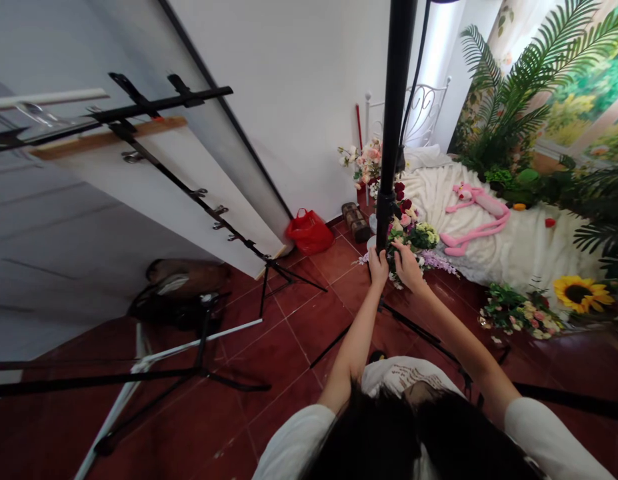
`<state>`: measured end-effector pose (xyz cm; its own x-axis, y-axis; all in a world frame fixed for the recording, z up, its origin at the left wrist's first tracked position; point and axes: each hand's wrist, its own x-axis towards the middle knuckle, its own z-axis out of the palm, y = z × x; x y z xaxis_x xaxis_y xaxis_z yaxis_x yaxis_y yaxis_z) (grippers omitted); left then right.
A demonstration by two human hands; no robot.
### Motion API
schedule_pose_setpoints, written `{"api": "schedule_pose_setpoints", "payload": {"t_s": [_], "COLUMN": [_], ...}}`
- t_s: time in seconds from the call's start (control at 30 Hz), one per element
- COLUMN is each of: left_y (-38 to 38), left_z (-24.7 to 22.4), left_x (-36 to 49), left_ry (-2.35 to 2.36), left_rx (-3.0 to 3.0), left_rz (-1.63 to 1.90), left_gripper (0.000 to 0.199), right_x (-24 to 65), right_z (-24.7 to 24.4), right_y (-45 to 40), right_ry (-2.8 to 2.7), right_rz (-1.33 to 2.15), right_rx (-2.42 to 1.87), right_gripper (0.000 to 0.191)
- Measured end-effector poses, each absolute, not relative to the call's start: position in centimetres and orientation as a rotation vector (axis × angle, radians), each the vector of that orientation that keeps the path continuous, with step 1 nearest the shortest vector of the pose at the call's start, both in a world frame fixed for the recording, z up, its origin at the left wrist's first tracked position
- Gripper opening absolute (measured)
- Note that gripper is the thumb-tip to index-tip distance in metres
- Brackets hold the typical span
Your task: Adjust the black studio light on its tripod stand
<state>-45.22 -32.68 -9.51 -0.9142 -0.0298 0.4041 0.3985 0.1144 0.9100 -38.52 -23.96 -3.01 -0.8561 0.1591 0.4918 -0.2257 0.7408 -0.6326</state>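
A black light stand (pixel 387 160) rises upright in front of me, with its tripod legs spread on the floor below. Around the lower part of its pole, my left hand (pixel 379 268) is closed. Just right of the pole is my right hand (pixel 407 267), its fingers partly stretched out and apart, with nothing visible in them. Whether its fingertips touch the stand I cannot tell. Artificial flowers (pixel 421 235) show right behind the hands. A thin black cable (pixel 417 73) runs down along the pole's upper part.
To the left, a black stand with clips (pixel 176 180) holds white boards; more stand legs (pixel 203 373) cross the floor. A red plastic bag (pixel 309 231) sits by the wall. At right are a white furry blanket (pixel 423 187), a pink plush toy (pixel 481 207), a sunflower (pixel 581 293) and palm leaves.
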Motion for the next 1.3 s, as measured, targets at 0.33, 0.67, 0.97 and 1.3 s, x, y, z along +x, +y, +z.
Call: {"api": "schedule_pose_setpoints", "payload": {"t_s": [0.33, 0.67, 0.97, 1.3], "left_y": [-32.8, -32.9, -32.9, -33.0], "left_z": [-9.5, -8.8, -8.9, -8.9], "left_x": [-45.2, -45.0, -45.0, -44.9], "left_ry": [-2.097, -2.103, -2.119, -2.109], "left_rx": [-0.366, -0.388, -0.386, -0.394], "left_rz": [-1.839, -1.828, -1.827, -1.829], "left_gripper": [0.052, 0.055, 0.057, 0.055], "right_x": [-37.9, -42.5, -44.1, -45.5], "right_z": [-4.3, -2.6, -5.1, -5.0], "right_y": [-23.9, -22.9, -22.1, -23.2], "right_ry": [-2.613, -2.640, -2.182, -2.043], "right_rz": [0.885, 0.995, 1.659, 1.747], "right_rx": [0.077, 0.002, -0.191, -0.478], "right_gripper": [0.054, 0.047, 0.036, 0.040]}}
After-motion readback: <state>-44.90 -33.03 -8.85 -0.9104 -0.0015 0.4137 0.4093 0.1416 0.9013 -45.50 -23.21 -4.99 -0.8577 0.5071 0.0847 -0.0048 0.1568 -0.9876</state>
